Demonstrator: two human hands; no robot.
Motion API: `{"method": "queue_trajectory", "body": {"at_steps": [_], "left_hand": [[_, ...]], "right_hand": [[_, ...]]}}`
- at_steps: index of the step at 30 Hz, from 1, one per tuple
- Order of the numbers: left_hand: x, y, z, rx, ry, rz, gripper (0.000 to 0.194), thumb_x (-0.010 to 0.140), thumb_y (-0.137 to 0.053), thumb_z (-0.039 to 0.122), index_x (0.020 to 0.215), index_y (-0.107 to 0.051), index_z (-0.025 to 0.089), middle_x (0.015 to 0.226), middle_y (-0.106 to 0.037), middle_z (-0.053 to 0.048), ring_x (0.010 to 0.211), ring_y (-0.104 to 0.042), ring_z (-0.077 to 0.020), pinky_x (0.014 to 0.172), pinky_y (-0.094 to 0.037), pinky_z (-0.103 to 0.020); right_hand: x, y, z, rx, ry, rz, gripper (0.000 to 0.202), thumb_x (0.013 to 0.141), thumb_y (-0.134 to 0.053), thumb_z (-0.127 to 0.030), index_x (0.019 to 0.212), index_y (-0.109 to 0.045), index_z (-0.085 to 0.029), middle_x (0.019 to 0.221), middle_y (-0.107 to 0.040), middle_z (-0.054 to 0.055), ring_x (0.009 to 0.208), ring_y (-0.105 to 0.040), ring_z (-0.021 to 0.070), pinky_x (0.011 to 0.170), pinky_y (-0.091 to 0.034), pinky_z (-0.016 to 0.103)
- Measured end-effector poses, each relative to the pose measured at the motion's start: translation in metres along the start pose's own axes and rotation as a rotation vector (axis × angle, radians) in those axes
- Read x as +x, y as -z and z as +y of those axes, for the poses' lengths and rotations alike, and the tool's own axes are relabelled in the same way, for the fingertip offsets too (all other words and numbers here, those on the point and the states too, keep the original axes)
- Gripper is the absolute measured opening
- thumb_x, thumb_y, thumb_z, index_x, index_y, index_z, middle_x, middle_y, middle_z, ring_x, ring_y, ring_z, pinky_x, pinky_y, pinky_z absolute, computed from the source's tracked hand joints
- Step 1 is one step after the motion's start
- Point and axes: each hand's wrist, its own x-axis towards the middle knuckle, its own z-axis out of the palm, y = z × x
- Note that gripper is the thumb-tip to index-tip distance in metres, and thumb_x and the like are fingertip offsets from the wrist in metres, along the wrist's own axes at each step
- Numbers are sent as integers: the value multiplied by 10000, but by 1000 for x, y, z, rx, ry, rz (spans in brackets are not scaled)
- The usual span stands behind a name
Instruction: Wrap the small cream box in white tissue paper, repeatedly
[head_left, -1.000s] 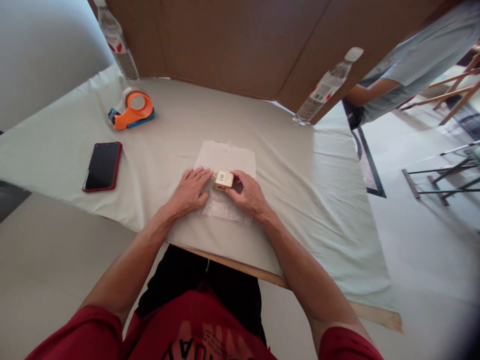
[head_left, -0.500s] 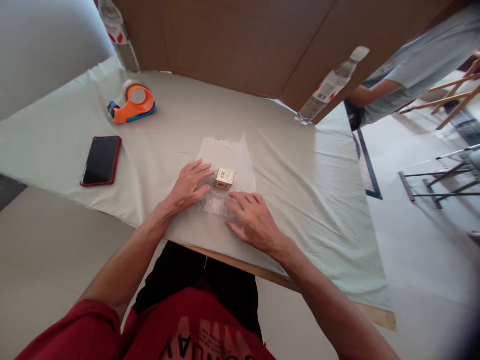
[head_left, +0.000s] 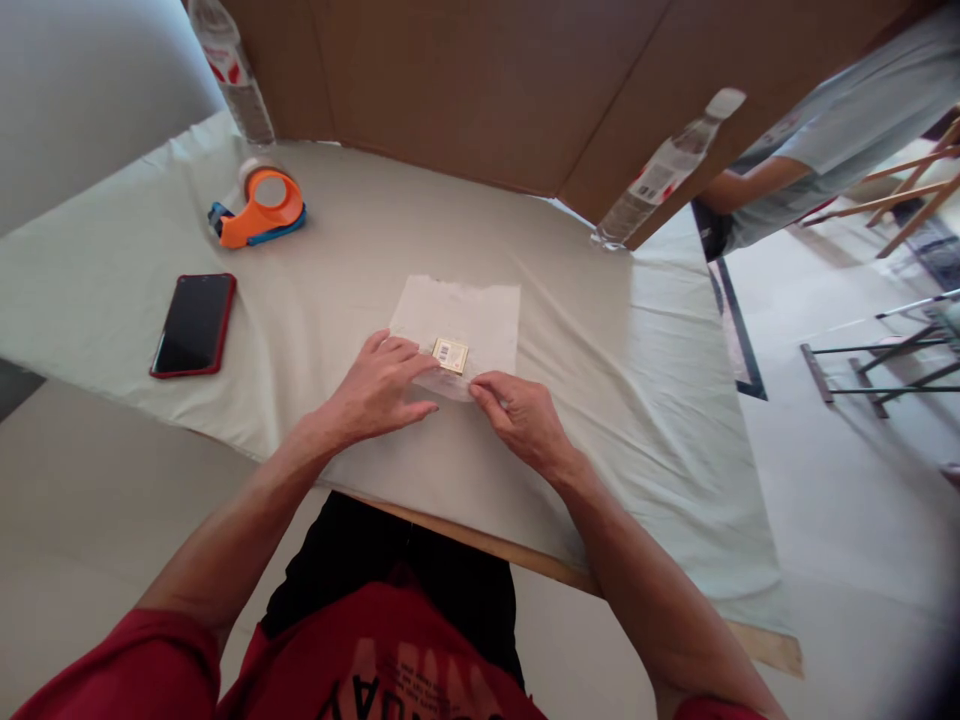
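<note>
A small box with a barcode on top (head_left: pixel 451 354) rests on a translucent wrapping sheet (head_left: pixel 480 310) near the table's front edge. The sheet's near edge is lifted against the side of the box facing me. My left hand (head_left: pixel 386 385) is at the left of the box, fingers apart, its fingertips at the box's left side and the sheet. On the right, my right hand (head_left: pixel 517 410) pinches the near right edge of the sheet between thumb and forefinger, just off the box's corner.
A phone (head_left: pixel 193 325) and an orange tape dispenser (head_left: pixel 262 210) lie on the left of the cloth-covered table (head_left: pixel 600 400). Bottles stand at the back left (head_left: pixel 234 75) and back right (head_left: pixel 667 170) against a cardboard panel (head_left: pixel 465 90). A person's arm (head_left: pixel 757 185) shows beyond.
The near part of the sheet has come up off the table against the box. My right hand has closed on its edge; my left hand has shifted slightly.
</note>
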Motion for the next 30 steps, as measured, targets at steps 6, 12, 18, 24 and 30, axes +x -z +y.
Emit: {"method": "queue_trajectory", "body": {"at_steps": [6, 12, 18, 24, 30], "left_hand": [[10, -13, -5, -64, 8, 92, 98, 879, -596, 208, 816, -669, 188, 775, -674, -40, 803, -611, -212, 858, -476, -392], [7, -18, -3, -159, 23, 217, 41, 845, -614, 185, 836, -651, 201, 918, -672, -56, 899, -616, -207, 850, -494, -360], [4, -23, -4, -244, 55, 249, 47, 813, -626, 151, 801, -626, 197, 1109, -668, -94, 1044, -648, -228, 904, -533, -379], [4, -23, -3, -344, 90, 255, 63, 796, -627, 134, 793, -610, 195, 1204, -693, -105, 1130, -664, -231, 998, -534, -403], [5, -15, -1, -466, 243, 178, 29, 804, -618, 215, 789, -625, 191, 1275, -700, -111, 1107, -682, -233, 661, -544, -257]], "right_hand": [[20, 19, -6, 194, -58, -14, 304, 981, -507, -407, 986, -715, -185, 899, -751, 53, 750, -634, 172, 711, -452, 290], [61, 20, 2, 123, -32, -178, 424, 877, -617, -382, 1251, -650, -184, 1304, -676, 125, 1097, -643, 255, 861, -491, 351], [77, 20, -4, 28, 24, -339, 341, 796, -648, -251, 1126, -715, -193, 1051, -757, 56, 918, -654, 215, 798, -439, 309], [78, 25, -9, 92, 32, -394, 326, 780, -665, -269, 1088, -733, -188, 996, -761, 42, 866, -646, 188, 762, -432, 288], [70, 33, 4, 342, -40, -364, 370, 906, -577, -476, 1079, -728, -186, 1023, -755, 69, 872, -671, 192, 784, -487, 316]]}}
